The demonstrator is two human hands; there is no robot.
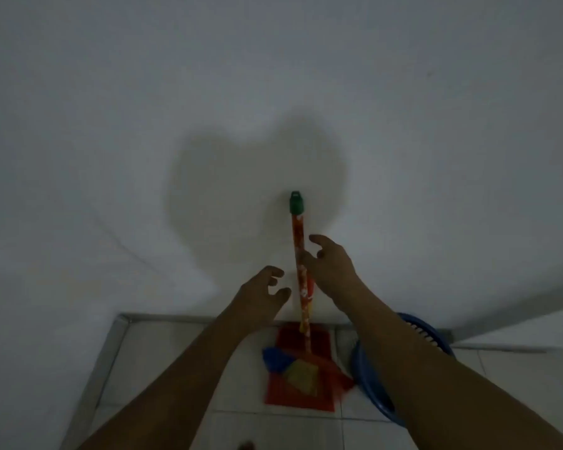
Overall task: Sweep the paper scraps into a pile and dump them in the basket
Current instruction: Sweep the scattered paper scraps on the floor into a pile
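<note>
A broom [298, 241] with a red patterned handle and a green cap leans upright against the white wall. Its blue, yellow and red bristles [301, 373] rest on a red dustpan [298, 381] lying on the tiled floor. My right hand [330, 263] is just right of the handle, fingers loosely spread, close to it or touching it; I cannot tell which. My left hand [262, 292] hovers left of the handle, fingers curled loosely, holding nothing. A blue basket [371, 384] stands right of the dustpan, partly hidden by my right forearm. No paper scraps are visible.
The white wall [273, 92] fills most of the view and meets the pale tiled floor [182, 352] at a grey skirting. A wall corner runs along the left side of the floor. The light is dim.
</note>
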